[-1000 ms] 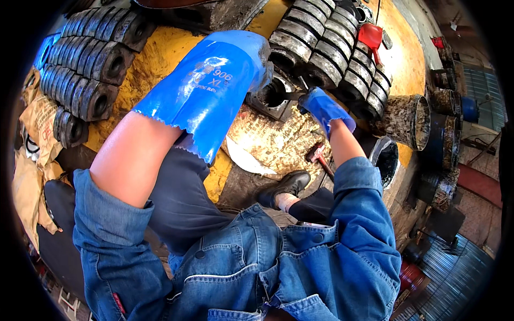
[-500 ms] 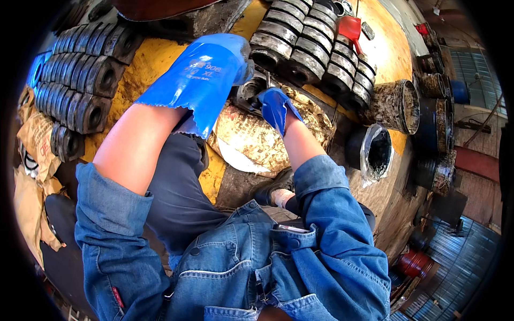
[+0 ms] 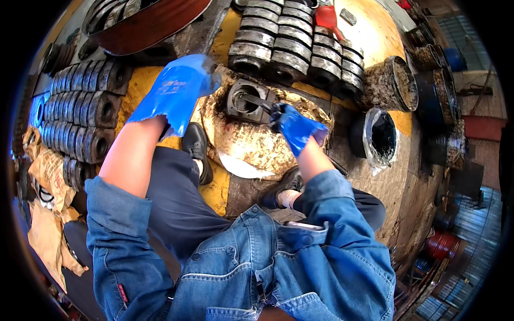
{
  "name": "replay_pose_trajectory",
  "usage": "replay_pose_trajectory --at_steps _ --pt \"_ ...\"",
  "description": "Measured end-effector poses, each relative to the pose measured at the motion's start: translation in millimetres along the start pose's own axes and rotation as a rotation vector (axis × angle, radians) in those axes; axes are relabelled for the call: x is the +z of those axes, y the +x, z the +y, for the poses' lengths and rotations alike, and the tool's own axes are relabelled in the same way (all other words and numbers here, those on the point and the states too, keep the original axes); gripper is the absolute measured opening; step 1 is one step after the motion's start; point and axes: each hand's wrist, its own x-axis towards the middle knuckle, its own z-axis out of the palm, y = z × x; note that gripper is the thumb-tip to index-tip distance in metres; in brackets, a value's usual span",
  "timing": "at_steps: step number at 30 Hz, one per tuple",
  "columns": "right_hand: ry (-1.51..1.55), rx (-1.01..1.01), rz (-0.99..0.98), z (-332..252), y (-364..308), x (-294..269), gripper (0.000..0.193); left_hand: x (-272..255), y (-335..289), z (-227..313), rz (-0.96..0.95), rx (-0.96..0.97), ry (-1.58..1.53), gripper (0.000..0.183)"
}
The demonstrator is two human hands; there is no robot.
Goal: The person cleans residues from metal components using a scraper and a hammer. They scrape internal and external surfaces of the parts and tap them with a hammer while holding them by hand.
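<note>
My right hand point(image 3: 295, 127), in a blue rubber glove with dark-stained fingers, is closed round a dark, flat, narrow tool point(image 3: 255, 100). The tool's far end reaches into the round bore of a squarish metal block point(image 3: 232, 105); what kind of tip it has I cannot make out. The block lies on a round, grease-smeared pad point(image 3: 235, 142) in front of my feet. Left of the block and apart from it hovers my left hand point(image 3: 187, 80), also gloved in blue. Its stained fingers point toward the block, but how far they curl is hidden.
Rows of similar dark metal blocks point(image 3: 80, 107) stand at the left, and more stacked rows point(image 3: 292, 37) lie beyond the pad. A red scoop point(image 3: 327, 18) rests near them. On the right are a plastic-lined bucket point(image 3: 369, 139) and a crusted drum point(image 3: 385, 85). Brown paper sacks point(image 3: 48, 171) lie far left.
My hands have moved apart: the left shifted left off the block, the right drew back to the right with the tool. The bore now shows. The view has also shifted.
</note>
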Motion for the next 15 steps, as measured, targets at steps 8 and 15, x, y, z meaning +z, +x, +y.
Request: replay_pose_trajectory --at_steps 8,15 --pt "-0.331 -0.366 0.571 -121.4 -209.8 -30.5 0.020 6.2 2.5 -6.5 -0.112 -0.045 -0.019 0.028" --pt "-1.001 -0.730 1.273 -150.9 -286.4 -90.9 0.032 2.2 1.2 -3.9 -0.171 -0.098 0.022 0.026"
